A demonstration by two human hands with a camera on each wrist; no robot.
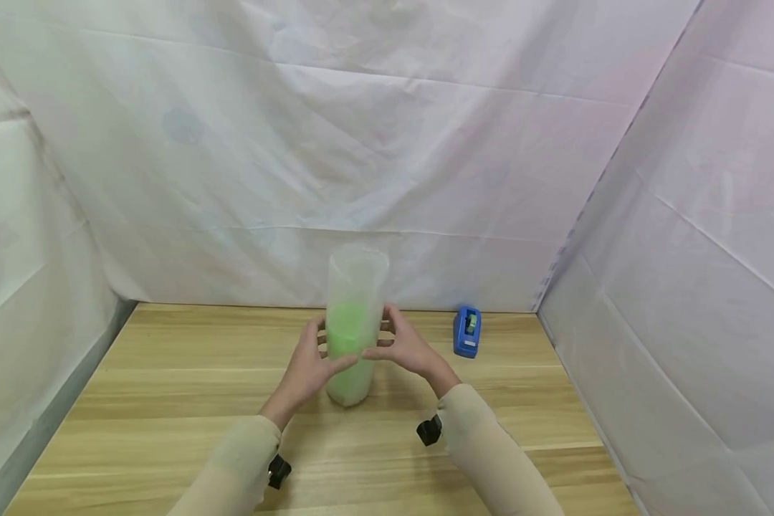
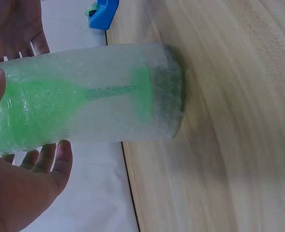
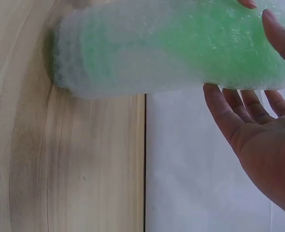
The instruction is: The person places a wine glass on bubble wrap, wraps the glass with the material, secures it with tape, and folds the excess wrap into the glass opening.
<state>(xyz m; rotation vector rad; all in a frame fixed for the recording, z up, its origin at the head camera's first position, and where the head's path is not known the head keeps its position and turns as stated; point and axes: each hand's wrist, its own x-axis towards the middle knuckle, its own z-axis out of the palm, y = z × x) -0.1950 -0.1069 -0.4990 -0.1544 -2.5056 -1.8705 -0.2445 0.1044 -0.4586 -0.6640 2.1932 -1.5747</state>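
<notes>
A green goblet (image 2: 41,104) shows through a tube of bubble wrap (image 1: 356,269) that is wound round it. The wrapped goblet stands upright on the wooden table, and the wrap rises well above the green bowl. My left hand (image 1: 308,369) holds its left side, with the thumb across the front and the fingers round the side. From the right, my right hand (image 1: 409,347) holds it in the same way, the two thumb tips close together. Some of the fingertips are hidden behind the wrap.
A blue tape dispenser (image 1: 466,332) with a greenish roll stands at the back right of the wooden table (image 1: 187,387). White cloth (image 1: 374,143) hangs behind the table and along both sides. A small black device (image 1: 429,431) is on each wrist.
</notes>
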